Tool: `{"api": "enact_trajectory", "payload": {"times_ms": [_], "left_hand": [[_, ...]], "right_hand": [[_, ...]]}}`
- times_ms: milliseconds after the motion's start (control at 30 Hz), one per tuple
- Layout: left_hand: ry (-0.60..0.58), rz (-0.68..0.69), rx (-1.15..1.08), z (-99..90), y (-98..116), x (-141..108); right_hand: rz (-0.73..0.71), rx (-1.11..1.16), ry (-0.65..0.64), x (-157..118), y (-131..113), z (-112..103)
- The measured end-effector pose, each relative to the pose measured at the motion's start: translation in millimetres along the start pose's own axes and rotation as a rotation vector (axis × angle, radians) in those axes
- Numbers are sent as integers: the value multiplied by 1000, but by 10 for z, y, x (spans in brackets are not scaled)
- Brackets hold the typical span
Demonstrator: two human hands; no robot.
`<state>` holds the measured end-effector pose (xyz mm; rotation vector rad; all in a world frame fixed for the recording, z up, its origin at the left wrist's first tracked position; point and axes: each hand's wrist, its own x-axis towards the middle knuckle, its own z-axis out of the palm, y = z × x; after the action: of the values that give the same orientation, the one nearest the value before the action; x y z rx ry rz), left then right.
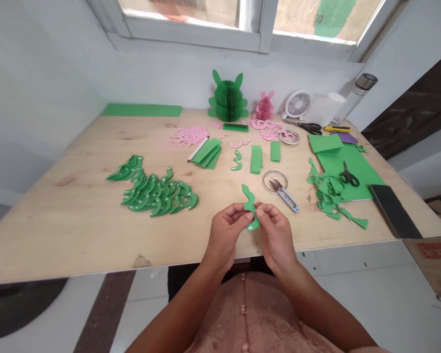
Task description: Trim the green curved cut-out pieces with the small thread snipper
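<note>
Near the table's front edge, my left hand (226, 233) and my right hand (276, 233) pinch a curvy green paper cutout (248, 194) between thumbs and fingers. A small white patch shows on its lower end; its middle is partly hidden by my fingers. Beyond it lies a similar green cutout with white patches (236, 161). To the right of my hands are blue-handled thread snips (287, 197), resting across a clear tape ring (268, 181). A heap of curved green paper pieces (158, 196), many with white patches, spreads to the left.
Folded green strips (208, 153) and pink cutouts (189, 136) lie mid-table. A green paper honeycomb figure (228, 100) and a smaller pink one (264, 106) stand at the back. Green scraps (330, 192), black scissors (349, 175) and a phone (396, 212) are at right.
</note>
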<state>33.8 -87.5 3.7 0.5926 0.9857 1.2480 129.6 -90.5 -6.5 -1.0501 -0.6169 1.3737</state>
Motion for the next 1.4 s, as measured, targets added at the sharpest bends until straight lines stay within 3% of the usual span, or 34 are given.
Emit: {"api": "enact_trajectory", "payload": {"times_ms": [267, 567, 867, 1400], "left_hand": [[84, -21, 4, 15, -24, 6], [161, 17, 37, 49, -39, 17], [174, 22, -9, 47, -31, 25], [180, 49, 45, 32, -39, 41]], "right_hand": [[-26, -29, 10, -7, -13, 11], [-161, -182, 11, -21, -12, 14], [-298, -353, 33, 39, 43, -64], [-337, -454, 21, 67, 8, -99]]}}
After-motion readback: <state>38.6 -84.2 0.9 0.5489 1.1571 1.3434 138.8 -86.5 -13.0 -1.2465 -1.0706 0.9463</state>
